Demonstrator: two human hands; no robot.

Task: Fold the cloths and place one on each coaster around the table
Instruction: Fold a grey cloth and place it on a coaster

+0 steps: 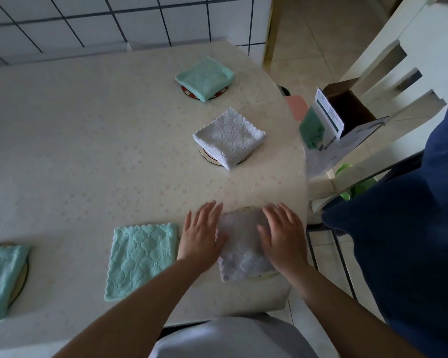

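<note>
Pressing folded lavender cloth [243, 250] flat onto its coaster [263, 276] near the table's [88, 151] right edge: left hand [202, 232] and right hand [282, 235] with fingers straight, gripping nothing, presumably smoothing and centring. Beyond, along the same edge, white cloth [229, 136] and teal cloth [204, 78] already sitting on coasters. Just left, unplaced teal cloth [141, 259] lying flat, waiting.

A table [88, 130] covered in a pale, faintly speckled cloth carries several round coasters and folded cloths. Toward the far right edge, a mint green folded cloth [205, 78] sits on a dark-rimmed coaster [185, 90]. Nearer along that edge, a white folded cloth [229, 136] sits on a pale coaster [205, 154]. At the near right corner, a lilac cloth [241, 248] covers another coaster [245, 209]. A mint cloth [141, 259] lies flat on the table near the front edge, and one more [0, 277] covers a coaster [22, 276] at the near left.
</note>
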